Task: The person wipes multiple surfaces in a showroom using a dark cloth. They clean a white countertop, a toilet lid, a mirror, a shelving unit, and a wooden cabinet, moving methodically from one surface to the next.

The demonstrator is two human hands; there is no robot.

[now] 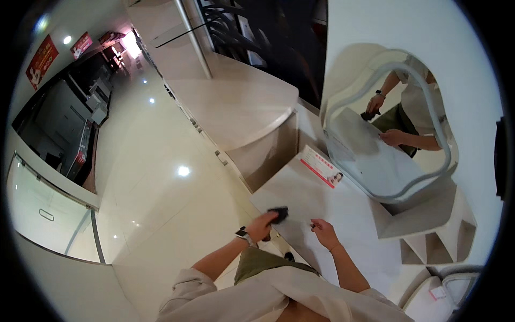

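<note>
My left hand [259, 228], with a watch [242, 233] on its wrist, grips a small black object [280, 215] over the left edge of a white dressing-table top [289, 197]. Blur hides what kind of object it is. Above the same top, my right hand [325, 234] has its fingertips drawn together; whether a small thing is pinched there cannot be made out. Beyond both hands stands a wavy-edged mirror [354, 133], which reflects my arms and the black object. A printed card [320, 166] bearing writing leans at the mirror's foot.
A rounded cabinet [249, 96] with a metal post [194, 40] adjoins the table's far left side. Open shelf compartments [438, 245] sit at the right. Glossy tiled floor [161, 169] runs down the left, past a glass door [48, 213]. Another white furniture piece [426, 300] stands at lower right.
</note>
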